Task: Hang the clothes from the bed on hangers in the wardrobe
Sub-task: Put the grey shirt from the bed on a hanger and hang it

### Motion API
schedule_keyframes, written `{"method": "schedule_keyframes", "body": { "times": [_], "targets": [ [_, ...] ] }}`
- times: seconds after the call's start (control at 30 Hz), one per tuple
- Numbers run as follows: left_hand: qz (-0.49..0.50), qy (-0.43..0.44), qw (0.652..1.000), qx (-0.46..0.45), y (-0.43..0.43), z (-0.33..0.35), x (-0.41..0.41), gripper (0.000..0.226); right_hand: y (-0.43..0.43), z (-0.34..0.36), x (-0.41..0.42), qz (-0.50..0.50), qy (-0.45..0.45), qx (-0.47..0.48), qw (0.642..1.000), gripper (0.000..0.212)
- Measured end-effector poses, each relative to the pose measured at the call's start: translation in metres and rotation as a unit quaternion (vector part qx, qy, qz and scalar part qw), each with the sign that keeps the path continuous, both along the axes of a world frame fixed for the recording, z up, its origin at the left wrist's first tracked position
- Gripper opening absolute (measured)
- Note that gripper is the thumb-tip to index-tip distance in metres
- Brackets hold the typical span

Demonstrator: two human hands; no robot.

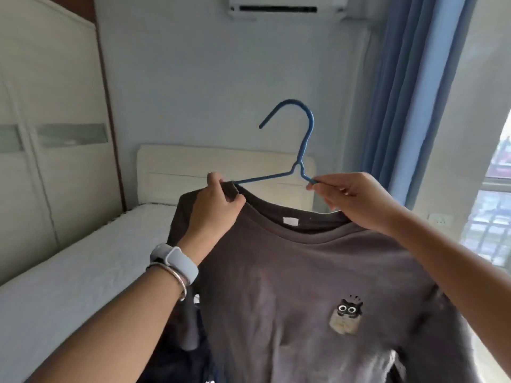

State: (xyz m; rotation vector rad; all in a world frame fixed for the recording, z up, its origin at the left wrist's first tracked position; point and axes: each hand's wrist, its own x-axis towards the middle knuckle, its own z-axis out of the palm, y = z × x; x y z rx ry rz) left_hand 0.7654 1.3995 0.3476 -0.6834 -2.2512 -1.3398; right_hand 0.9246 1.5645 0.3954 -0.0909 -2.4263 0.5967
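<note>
A dark grey T-shirt with a small cat patch on the chest is held up in front of me above the bed. A blue wire hanger rises from its neck hole, hook upward. My left hand pinches the collar at the left, where the hanger's left arm goes into the shirt. My right hand grips the hanger's right arm together with the collar's right side. The closed white wardrobe stands at the left.
More dark clothes lie on the bed under the shirt. A cream headboard stands against the far wall, with an air conditioner above. Blue curtains and a window are at the right.
</note>
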Motion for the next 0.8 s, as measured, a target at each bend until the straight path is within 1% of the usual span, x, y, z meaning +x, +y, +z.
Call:
{"method": "schedule_keyframes", "body": {
  "times": [0.1,0.2,0.27,0.37,0.53,0.7,0.77,0.8],
  "targets": [
    [0.083,0.031,0.995,-0.034,-0.053,0.021,-0.003,0.032,-0.036,0.014,-0.016,0.043,0.030,-0.005,0.999,0.012],
    [0.138,0.065,0.987,-0.059,-0.121,0.037,-0.003,0.029,-0.084,0.027,-0.038,0.080,0.053,0.009,0.995,0.011],
    [0.161,0.081,0.982,-0.046,-0.168,0.046,0.000,0.027,-0.121,0.036,-0.054,0.111,0.055,0.017,0.992,0.012],
    [0.200,0.093,0.975,-0.023,-0.241,0.056,0.011,0.027,-0.185,0.046,-0.077,0.155,0.049,0.027,0.986,0.020],
    [0.230,0.128,0.965,-0.012,-0.398,0.071,0.030,0.023,-0.335,0.047,-0.117,0.224,0.078,-0.013,0.971,0.024],
    [0.293,0.149,0.940,-0.085,-0.556,0.071,0.047,0.026,-0.497,0.040,-0.151,0.303,0.076,-0.046,0.949,0.026],
    [0.333,0.157,0.922,-0.118,-0.612,0.070,0.058,0.028,-0.553,0.035,-0.161,0.329,0.073,-0.064,0.939,0.026],
    [0.350,0.181,0.909,-0.138,-0.637,0.069,0.063,0.028,-0.578,0.033,-0.165,0.344,0.070,-0.071,0.934,0.026]
  ]
}}
